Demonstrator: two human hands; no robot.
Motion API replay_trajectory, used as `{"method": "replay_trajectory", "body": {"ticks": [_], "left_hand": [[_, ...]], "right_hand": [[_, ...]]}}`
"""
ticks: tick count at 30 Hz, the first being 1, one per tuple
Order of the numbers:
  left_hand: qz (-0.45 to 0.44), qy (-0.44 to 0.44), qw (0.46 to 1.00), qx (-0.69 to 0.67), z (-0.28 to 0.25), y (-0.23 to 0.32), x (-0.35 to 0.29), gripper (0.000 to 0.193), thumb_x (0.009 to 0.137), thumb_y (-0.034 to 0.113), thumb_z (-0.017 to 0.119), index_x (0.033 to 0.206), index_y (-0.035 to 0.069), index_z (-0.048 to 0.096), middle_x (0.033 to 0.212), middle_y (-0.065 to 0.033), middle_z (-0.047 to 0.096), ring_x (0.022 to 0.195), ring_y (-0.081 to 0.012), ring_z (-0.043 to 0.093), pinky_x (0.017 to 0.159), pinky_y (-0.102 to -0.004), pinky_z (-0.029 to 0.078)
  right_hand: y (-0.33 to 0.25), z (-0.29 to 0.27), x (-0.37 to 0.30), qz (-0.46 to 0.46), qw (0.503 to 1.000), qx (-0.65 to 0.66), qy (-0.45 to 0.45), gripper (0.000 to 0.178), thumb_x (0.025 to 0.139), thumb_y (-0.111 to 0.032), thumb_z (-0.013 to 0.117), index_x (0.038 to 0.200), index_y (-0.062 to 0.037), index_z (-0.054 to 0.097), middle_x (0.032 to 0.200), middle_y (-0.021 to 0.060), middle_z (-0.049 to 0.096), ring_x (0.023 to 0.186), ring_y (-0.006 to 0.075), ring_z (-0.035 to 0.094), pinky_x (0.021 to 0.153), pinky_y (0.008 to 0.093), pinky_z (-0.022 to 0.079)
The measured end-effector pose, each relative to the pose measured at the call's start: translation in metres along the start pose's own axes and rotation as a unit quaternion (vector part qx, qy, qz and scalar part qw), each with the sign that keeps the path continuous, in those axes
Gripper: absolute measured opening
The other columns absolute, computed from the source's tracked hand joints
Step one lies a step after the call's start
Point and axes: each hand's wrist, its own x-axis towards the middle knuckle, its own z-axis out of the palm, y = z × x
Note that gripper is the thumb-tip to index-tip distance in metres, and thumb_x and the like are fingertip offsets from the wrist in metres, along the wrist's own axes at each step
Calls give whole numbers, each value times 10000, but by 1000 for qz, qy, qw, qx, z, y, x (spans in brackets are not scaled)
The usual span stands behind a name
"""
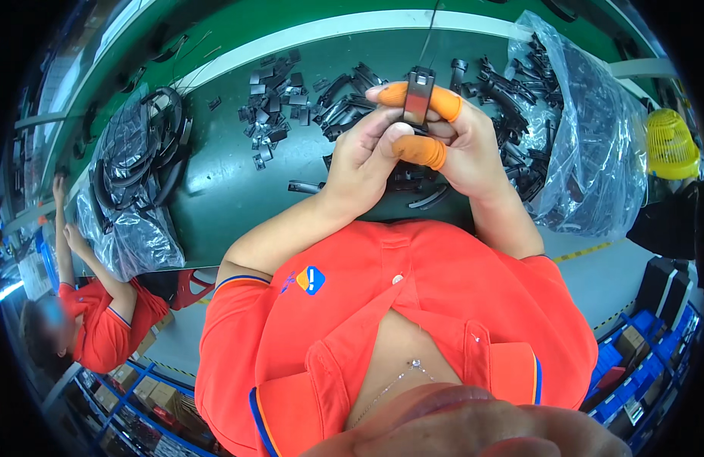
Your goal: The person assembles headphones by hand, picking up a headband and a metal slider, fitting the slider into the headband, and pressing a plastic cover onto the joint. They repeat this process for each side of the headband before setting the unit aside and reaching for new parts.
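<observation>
Both hands meet above the green tabletop [215, 183], gripping one small black plastic part [419, 95] with a glossy face. My left hand [363, 156] is closed on its lower left side, the bare thumb pressed near the bottom end. From the right, my right hand [472, 145] closes on the same part, with orange finger covers [422, 151] on thumb and index finger. The far sides of the fingers are hidden behind the part. Beneath and around the hands lie loose curved black strips [428, 198], partly covered by the wrists.
Small black pieces [272, 107] are scattered left of my hands. A clear plastic bag [588, 152] of black parts lies at right, beside a yellow slotted object [672, 145]. At left, black ring-shaped parts [169, 114] rest on plastic wrapping. A co-worker [108, 327] sits further left.
</observation>
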Motion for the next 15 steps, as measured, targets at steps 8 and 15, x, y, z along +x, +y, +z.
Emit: {"method": "replay_trajectory", "body": {"ticks": [8, 15], "left_hand": [[-44, -80, 995, -27, -1, 14, -8, 512, 963, 406, 274, 1178, -25, 448, 997, -78, 565, 952, -108, 507, 866, -252, 383], [-57, -72, 993, -70, -1, 25, -14, 604, 860, 507, 443, 1143, -26, 472, 1023, -123, 578, 990, -197, 544, 863, -300, 408]], "right_hand": [[-8, -5, -3, -141, 939, -311, -23, 399, 701, -188, 724, 1051, -40, 602, 984, 57, 655, 749, 123, 612, 643, 203, 466], [-17, 1, -7, -119, 956, -269, -14, 365, 626, -193, 740, 958, -69, 654, 892, 13, 668, 643, 110, 598, 561, 236, 457]]}}
